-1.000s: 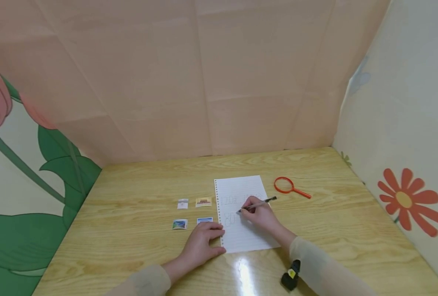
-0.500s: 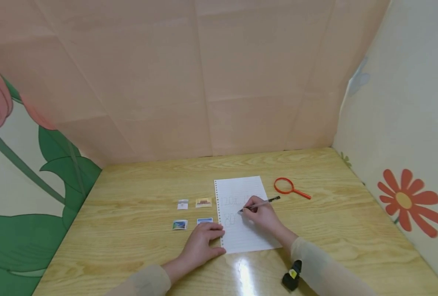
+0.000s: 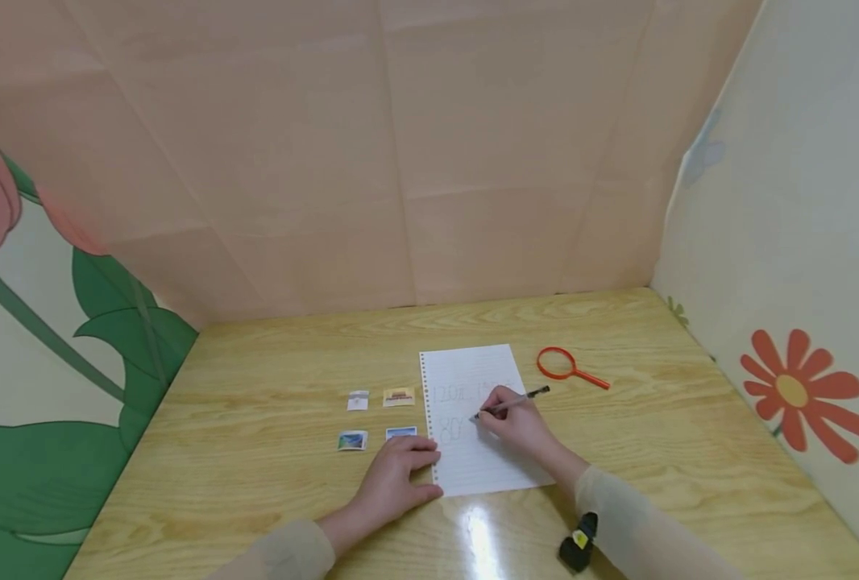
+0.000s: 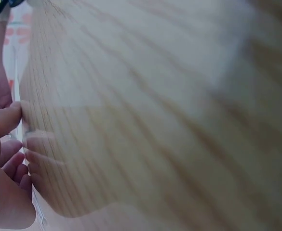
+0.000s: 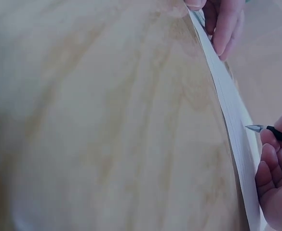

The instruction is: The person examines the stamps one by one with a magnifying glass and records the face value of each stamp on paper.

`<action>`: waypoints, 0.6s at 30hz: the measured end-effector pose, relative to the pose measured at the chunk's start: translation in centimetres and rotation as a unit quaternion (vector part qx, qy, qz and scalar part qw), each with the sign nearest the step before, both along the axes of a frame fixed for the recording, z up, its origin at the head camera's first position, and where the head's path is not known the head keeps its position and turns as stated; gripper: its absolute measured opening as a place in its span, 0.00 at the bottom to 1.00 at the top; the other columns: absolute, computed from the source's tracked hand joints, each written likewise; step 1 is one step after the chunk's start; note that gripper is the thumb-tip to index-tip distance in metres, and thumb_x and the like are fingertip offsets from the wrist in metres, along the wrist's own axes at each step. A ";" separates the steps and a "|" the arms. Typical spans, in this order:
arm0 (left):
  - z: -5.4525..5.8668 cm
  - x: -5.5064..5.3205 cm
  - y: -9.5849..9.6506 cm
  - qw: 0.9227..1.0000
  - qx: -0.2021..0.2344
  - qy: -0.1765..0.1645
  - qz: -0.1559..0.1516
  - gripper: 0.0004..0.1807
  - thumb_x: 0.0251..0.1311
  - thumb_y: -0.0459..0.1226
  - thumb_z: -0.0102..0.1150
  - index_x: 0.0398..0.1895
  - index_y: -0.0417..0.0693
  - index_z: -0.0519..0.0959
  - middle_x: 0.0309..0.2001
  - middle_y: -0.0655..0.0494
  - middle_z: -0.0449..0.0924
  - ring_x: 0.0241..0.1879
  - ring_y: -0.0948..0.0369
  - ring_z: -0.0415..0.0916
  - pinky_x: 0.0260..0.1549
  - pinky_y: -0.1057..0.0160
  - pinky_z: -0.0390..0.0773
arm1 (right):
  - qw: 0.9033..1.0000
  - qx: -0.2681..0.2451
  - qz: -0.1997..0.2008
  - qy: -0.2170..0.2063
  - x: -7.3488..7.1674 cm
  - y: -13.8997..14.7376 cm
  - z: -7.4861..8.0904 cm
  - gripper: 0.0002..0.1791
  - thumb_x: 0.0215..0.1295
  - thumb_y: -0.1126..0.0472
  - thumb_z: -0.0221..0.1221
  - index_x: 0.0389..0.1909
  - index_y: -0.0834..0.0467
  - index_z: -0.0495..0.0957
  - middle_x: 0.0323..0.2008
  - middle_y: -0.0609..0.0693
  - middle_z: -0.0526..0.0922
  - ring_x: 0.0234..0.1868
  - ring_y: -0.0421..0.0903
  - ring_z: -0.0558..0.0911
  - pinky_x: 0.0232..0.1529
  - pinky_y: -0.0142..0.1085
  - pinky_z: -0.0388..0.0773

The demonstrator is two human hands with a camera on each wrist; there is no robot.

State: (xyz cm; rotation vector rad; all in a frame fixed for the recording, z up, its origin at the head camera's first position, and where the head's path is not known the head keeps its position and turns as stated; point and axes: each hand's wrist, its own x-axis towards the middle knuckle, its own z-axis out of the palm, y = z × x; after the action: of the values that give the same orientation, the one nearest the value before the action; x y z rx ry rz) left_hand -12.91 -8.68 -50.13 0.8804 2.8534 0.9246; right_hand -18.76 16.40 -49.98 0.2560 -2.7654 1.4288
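A lined sheet of paper [image 3: 473, 471] with a punched left edge lies on the table, bearing pale handwritten digits in two rows. My right hand [image 3: 518, 423] pinches a pen [image 3: 512, 402], its tip at the second row of writing; in the right wrist view the pen's metal point [image 5: 254, 128] is over the sheet, and contact cannot be told. My left hand [image 3: 395, 475] rests at the sheet's left edge, fingers extended and touching the paper. It partly covers one small picture card [image 3: 401, 432]. The left wrist view shows the left fingers [image 4: 6, 120] at table level.
More small picture cards lie left of the sheet: a yellowish one [image 3: 399, 396], a pale one [image 3: 358, 400] and a green-blue one [image 3: 353, 441]. A red magnifying glass [image 3: 573, 368] lies to the right. A pink cloth backdrop [image 3: 400, 161] stands behind the table [image 3: 255, 370].
My right hand and the pen have shifted slightly right along the second row, where the strokes after the first digit show more fully. My left hand has stayed in place.
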 end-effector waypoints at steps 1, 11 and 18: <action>0.0 0.0 0.0 1.000 0.000 0.001 0.000 0.26 0.50 0.46 0.76 0.53 0.45 0.84 0.56 0.59 0.79 0.58 0.57 0.72 0.61 0.56 0.69 | 1.000 -0.001 0.000 -0.001 0.1 0.1 0.1 0.07 0.56 0.69 0.65 0.28 0.57 0.76 0.25 0.45 0.76 0.28 0.42 0.72 0.27 0.29 0.70; 0.0 0.1 0.0 1.000 -0.001 0.008 -0.003 0.26 0.50 0.45 0.76 0.52 0.44 0.85 0.56 0.59 0.79 0.57 0.57 0.72 0.60 0.56 0.70 | 0.999 -0.042 0.034 0.002 0.4 0.2 -0.1 0.05 0.57 0.70 0.65 0.30 0.60 0.77 0.24 0.45 0.76 0.26 0.41 0.73 0.26 0.28 0.70; 0.0 0.1 0.0 1.000 0.001 0.007 -0.004 0.26 0.50 0.45 0.76 0.52 0.44 0.84 0.56 0.58 0.79 0.57 0.56 0.72 0.61 0.55 0.70 | 0.999 -0.021 0.037 0.001 0.5 -0.5 -0.3 0.07 0.56 0.69 0.65 0.30 0.58 0.77 0.24 0.43 0.76 0.27 0.41 0.73 0.27 0.29 0.71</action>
State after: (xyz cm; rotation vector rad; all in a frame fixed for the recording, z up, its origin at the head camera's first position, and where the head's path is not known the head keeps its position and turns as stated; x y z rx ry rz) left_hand -12.83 -8.65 -50.10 0.8999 2.8591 0.9245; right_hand -18.26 15.90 -50.27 0.3625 -2.7483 1.5008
